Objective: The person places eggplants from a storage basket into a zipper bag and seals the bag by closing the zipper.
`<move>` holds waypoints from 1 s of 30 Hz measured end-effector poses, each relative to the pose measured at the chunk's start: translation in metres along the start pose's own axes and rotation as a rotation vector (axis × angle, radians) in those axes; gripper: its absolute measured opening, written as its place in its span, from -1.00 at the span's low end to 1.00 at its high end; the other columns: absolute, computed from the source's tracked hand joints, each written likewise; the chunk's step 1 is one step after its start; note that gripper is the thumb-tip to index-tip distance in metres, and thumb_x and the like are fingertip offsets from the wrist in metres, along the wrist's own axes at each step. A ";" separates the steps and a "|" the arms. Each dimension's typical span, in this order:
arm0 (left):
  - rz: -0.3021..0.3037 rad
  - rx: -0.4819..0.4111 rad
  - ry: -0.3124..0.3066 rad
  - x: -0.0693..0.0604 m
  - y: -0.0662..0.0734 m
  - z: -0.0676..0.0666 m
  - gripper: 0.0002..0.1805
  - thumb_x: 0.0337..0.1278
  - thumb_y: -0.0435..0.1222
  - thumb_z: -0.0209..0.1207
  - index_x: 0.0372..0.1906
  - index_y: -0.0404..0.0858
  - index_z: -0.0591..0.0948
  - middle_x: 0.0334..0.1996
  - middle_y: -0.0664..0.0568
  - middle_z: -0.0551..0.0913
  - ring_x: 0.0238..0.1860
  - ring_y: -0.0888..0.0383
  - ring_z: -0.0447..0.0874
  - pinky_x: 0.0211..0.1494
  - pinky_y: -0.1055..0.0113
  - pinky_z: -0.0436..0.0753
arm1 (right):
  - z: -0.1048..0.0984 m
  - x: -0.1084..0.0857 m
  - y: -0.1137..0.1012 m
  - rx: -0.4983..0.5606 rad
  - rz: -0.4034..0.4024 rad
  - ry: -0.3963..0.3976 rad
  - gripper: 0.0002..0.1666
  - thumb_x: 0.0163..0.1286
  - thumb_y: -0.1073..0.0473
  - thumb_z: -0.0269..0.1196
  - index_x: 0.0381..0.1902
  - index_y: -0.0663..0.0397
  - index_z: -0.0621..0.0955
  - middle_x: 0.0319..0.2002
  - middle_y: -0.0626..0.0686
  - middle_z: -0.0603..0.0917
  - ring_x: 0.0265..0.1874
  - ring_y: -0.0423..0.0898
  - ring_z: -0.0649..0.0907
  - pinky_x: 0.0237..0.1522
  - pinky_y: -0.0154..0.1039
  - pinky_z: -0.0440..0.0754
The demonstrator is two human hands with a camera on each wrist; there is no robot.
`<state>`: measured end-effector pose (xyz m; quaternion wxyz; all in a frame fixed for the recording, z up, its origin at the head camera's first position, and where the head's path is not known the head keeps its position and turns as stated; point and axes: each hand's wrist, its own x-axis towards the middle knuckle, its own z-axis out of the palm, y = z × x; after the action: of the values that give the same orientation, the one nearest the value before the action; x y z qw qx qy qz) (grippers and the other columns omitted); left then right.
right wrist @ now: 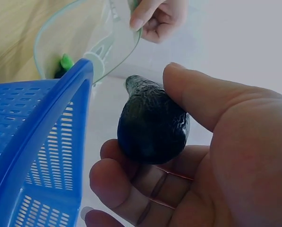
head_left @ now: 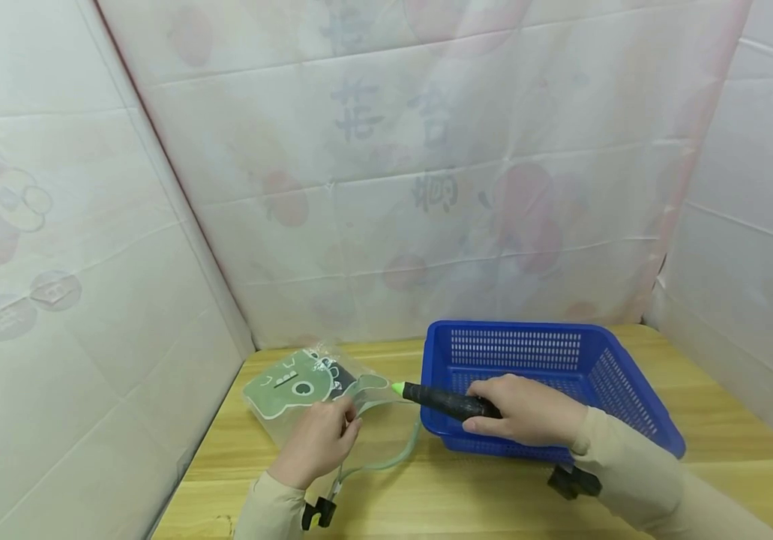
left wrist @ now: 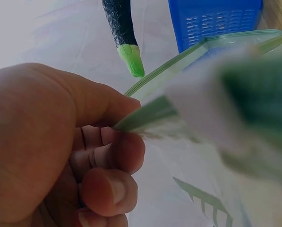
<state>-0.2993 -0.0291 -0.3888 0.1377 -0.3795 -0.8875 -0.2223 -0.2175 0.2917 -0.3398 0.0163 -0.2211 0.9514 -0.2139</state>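
My left hand (head_left: pixel 322 441) pinches the green-edged rim of a clear zip bag (head_left: pixel 285 386) between thumb and forefinger. The bag lies on the table, printed with a green cartoon face, and its mouth gapes toward the right. In my right hand (head_left: pixel 528 409) is a dark, wrinkled eggplant-like vegetable (head_left: pixel 450 403), gripped by its thick end. Its bright green tip (left wrist: pixel 133 61) points left at the bag's mouth, above the basket's left edge. Through the bag, the right wrist view shows another green tip (right wrist: pixel 66 61) on something dark, mostly hidden.
A blue perforated basket (head_left: pixel 514 327) stands on the wooden table (head_left: pixel 224 480), under and behind my right hand. Pale printed sheets (head_left: pixel 373 225) wall the table at the back and both sides. Black wrist devices (head_left: pixel 573 481) sit below both sleeves.
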 end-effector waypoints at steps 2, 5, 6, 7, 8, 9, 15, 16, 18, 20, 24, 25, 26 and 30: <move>0.002 0.000 0.000 0.000 0.000 -0.001 -0.81 0.17 -0.36 0.21 -0.49 -0.11 0.48 -0.71 0.29 0.36 -0.72 0.41 0.25 -0.64 0.47 0.32 | 0.000 -0.002 -0.001 0.013 -0.004 -0.005 -0.66 0.34 -0.27 0.15 -0.17 -0.20 0.57 -0.56 -0.23 0.47 -0.68 -0.33 0.35 -0.60 -0.35 0.32; 0.004 0.006 0.003 0.000 0.000 -0.001 -0.82 0.17 -0.36 0.21 -0.49 -0.11 0.49 -0.72 0.29 0.36 -0.72 0.42 0.25 -0.64 0.47 0.32 | 0.000 -0.004 -0.002 0.032 -0.012 -0.015 -0.69 0.34 -0.25 0.17 -0.17 -0.21 0.57 -0.57 -0.23 0.48 -0.69 -0.34 0.35 -0.61 -0.36 0.32; 0.004 0.008 0.004 0.000 0.000 -0.001 -0.82 0.17 -0.36 0.21 -0.49 -0.11 0.49 -0.72 0.29 0.36 -0.72 0.42 0.25 -0.64 0.47 0.32 | 0.001 -0.004 -0.002 0.034 -0.017 -0.017 -0.68 0.34 -0.25 0.17 -0.18 -0.22 0.57 -0.57 -0.23 0.48 -0.69 -0.34 0.35 -0.61 -0.36 0.32; 0.003 0.009 0.006 0.000 0.000 -0.001 -0.82 0.17 -0.36 0.21 -0.49 -0.12 0.49 -0.72 0.29 0.35 -0.72 0.42 0.25 -0.64 0.47 0.32 | 0.001 -0.005 -0.002 0.036 -0.023 -0.018 -0.68 0.33 -0.26 0.17 -0.18 -0.22 0.57 -0.56 -0.24 0.48 -0.69 -0.34 0.35 -0.61 -0.36 0.32; 0.003 0.010 0.007 0.000 0.000 -0.001 -0.82 0.16 -0.36 0.22 -0.49 -0.12 0.49 -0.72 0.29 0.35 -0.72 0.42 0.25 -0.64 0.47 0.31 | 0.002 -0.005 -0.002 0.035 -0.030 -0.018 -0.67 0.33 -0.27 0.16 -0.18 -0.23 0.57 -0.56 -0.24 0.48 -0.69 -0.34 0.35 -0.61 -0.36 0.32; 0.003 0.011 0.009 0.000 0.000 -0.001 -0.82 0.16 -0.36 0.22 -0.49 -0.12 0.49 -0.72 0.29 0.35 -0.72 0.42 0.24 -0.64 0.47 0.31 | 0.002 -0.005 -0.002 0.032 -0.039 -0.017 -0.65 0.33 -0.30 0.14 -0.18 -0.23 0.56 -0.56 -0.25 0.48 -0.69 -0.34 0.35 -0.61 -0.37 0.32; -0.004 0.010 0.010 0.000 0.000 -0.001 -0.81 0.16 -0.37 0.22 -0.50 -0.11 0.49 -0.73 0.29 0.34 -0.73 0.42 0.24 -0.65 0.47 0.30 | 0.004 -0.006 -0.004 0.024 -0.093 -0.007 -0.65 0.33 -0.32 0.12 -0.21 -0.25 0.55 -0.57 -0.27 0.45 -0.69 -0.36 0.33 -0.62 -0.38 0.30; -0.006 0.010 0.009 0.000 0.000 -0.001 -0.81 0.16 -0.37 0.22 -0.50 -0.11 0.49 -0.73 0.29 0.34 -0.73 0.42 0.24 -0.66 0.47 0.30 | 0.005 -0.006 -0.004 0.026 -0.100 -0.007 -0.65 0.33 -0.32 0.12 -0.22 -0.25 0.55 -0.57 -0.27 0.45 -0.69 -0.36 0.32 -0.62 -0.39 0.29; -0.009 0.008 0.006 0.000 0.000 -0.001 -0.81 0.16 -0.37 0.22 -0.50 -0.11 0.49 -0.74 0.29 0.34 -0.74 0.42 0.24 -0.66 0.47 0.29 | 0.006 -0.006 -0.005 0.034 -0.113 -0.006 -0.63 0.33 -0.33 0.11 -0.21 -0.23 0.56 -0.57 -0.28 0.46 -0.69 -0.38 0.33 -0.63 -0.40 0.29; -0.011 0.005 0.003 0.000 0.000 -0.001 -0.81 0.17 -0.36 0.21 -0.50 -0.11 0.49 -0.74 0.29 0.34 -0.74 0.42 0.23 -0.67 0.47 0.29 | 0.007 -0.006 -0.005 0.040 -0.121 -0.008 -0.61 0.33 -0.33 0.11 -0.20 -0.22 0.57 -0.55 -0.28 0.47 -0.69 -0.38 0.34 -0.64 -0.41 0.30; -0.011 0.007 0.002 0.000 0.001 -0.001 -0.81 0.17 -0.36 0.22 -0.50 -0.11 0.49 -0.74 0.29 0.34 -0.74 0.42 0.24 -0.67 0.47 0.29 | 0.009 -0.005 -0.006 0.044 -0.122 -0.023 -0.57 0.32 -0.35 0.10 -0.17 -0.21 0.58 -0.53 -0.29 0.49 -0.68 -0.39 0.36 -0.63 -0.40 0.34; -0.009 0.007 0.003 0.000 0.001 0.000 -0.81 0.17 -0.36 0.22 -0.50 -0.11 0.49 -0.74 0.29 0.34 -0.74 0.42 0.24 -0.66 0.47 0.30 | 0.010 -0.005 -0.006 0.045 -0.121 -0.029 -0.57 0.32 -0.36 0.10 -0.17 -0.21 0.58 -0.52 -0.29 0.49 -0.67 -0.39 0.37 -0.62 -0.40 0.34; -0.008 0.008 0.004 0.000 0.001 0.000 -0.81 0.16 -0.36 0.22 -0.50 -0.11 0.49 -0.73 0.29 0.34 -0.74 0.42 0.24 -0.66 0.47 0.30 | 0.010 -0.004 -0.007 0.049 -0.122 -0.034 -0.57 0.31 -0.36 0.10 -0.18 -0.21 0.58 -0.52 -0.29 0.49 -0.67 -0.39 0.37 -0.62 -0.40 0.34; -0.002 0.017 0.013 -0.001 0.001 0.001 -0.81 0.15 -0.36 0.23 -0.50 -0.11 0.49 -0.73 0.29 0.34 -0.73 0.42 0.24 -0.66 0.47 0.29 | 0.015 -0.001 -0.008 0.038 -0.119 -0.041 -0.57 0.29 -0.38 0.11 -0.22 -0.22 0.57 -0.53 -0.28 0.49 -0.66 -0.38 0.36 -0.62 -0.40 0.33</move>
<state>-0.2986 -0.0288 -0.3893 0.1462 -0.3760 -0.8888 -0.2174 -0.2118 0.2794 -0.3503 0.0275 -0.2811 0.9318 -0.2279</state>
